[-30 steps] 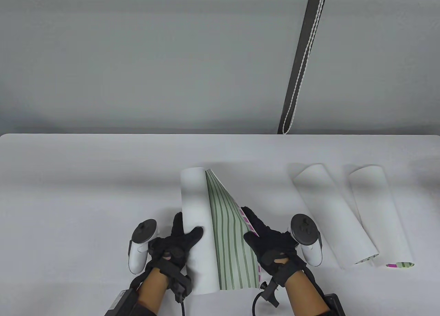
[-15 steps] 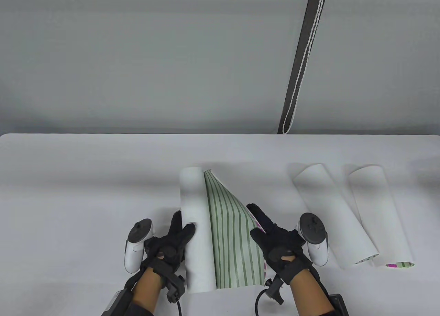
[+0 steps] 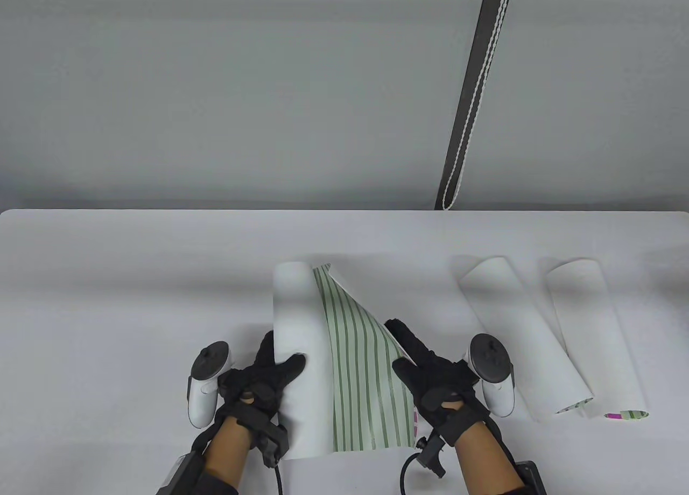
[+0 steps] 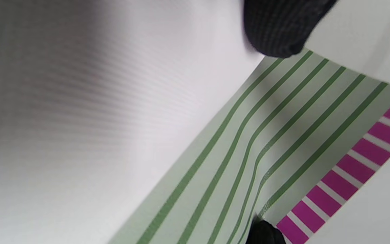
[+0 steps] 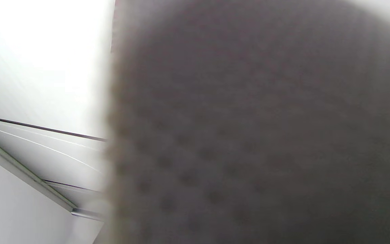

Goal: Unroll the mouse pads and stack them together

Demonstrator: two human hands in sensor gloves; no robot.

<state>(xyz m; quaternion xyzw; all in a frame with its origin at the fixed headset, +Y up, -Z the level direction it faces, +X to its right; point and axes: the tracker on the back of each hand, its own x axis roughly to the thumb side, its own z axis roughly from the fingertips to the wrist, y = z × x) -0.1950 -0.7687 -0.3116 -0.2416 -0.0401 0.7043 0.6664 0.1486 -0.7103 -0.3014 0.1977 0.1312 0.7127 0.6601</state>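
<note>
A mouse pad point(image 3: 360, 376) lies partly unrolled at the table's middle, white on its back and green-striped inside with a magenta-striped border. My left hand point(image 3: 282, 353) grips its still-rolled white part point(image 3: 293, 312), thumb on top. My right hand point(image 3: 401, 347) holds the pad's lifted right edge, thumb on the striped face. The left wrist view shows the white roll point(image 4: 96, 101), the stripes point(image 4: 283, 128) and a fingertip point(image 4: 276, 30). Two more rolled white pads lie to the right, one nearer point(image 3: 519, 336) and one farther right point(image 3: 595, 336). The right wrist view is mostly blocked by a blurred dark surface.
The white table point(image 3: 107, 301) runs to a grey wall at the back. A dark strip with a white cord point(image 3: 468, 102) hangs on the wall behind the right half. Cables trail from both wrists at the front edge.
My left hand has moved left with the rolled part, so more striped face shows. My right hand shifted a little right with the free edge, then held still.
</note>
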